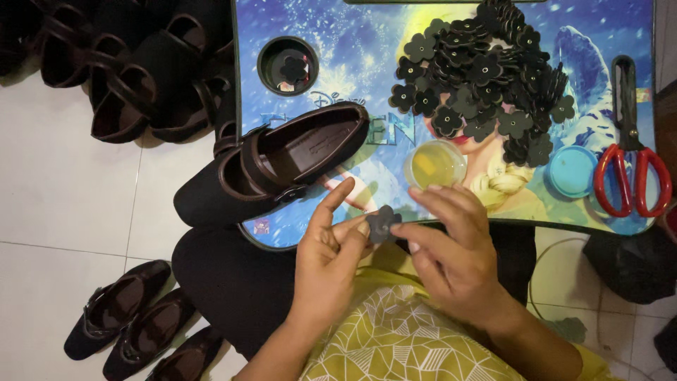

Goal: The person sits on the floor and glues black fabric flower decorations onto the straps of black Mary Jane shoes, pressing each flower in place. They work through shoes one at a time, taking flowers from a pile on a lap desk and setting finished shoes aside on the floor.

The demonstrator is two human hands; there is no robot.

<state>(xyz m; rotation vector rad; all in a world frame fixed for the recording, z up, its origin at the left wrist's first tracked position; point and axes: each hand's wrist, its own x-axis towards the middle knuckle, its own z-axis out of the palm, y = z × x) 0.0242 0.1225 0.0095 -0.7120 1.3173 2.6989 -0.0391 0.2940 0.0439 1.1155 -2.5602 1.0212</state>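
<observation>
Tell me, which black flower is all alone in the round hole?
The black flower lying inside the round cup hole at the table's top left. The others sit heaped in a pile, and one is between both hands.

A small dark flower-shaped piece [383,223], flat with rounded petals, is pinched by its edges between the fingers of both hands, just below the frame's centre, face up toward the camera.

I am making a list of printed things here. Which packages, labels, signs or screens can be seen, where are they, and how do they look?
Printed tabletop: small lap table, blue snowy cartoon picture with pale lettering.
Insole label: faint stamp inside the dark shoe lying on the table.
No packages or screens.
</observation>
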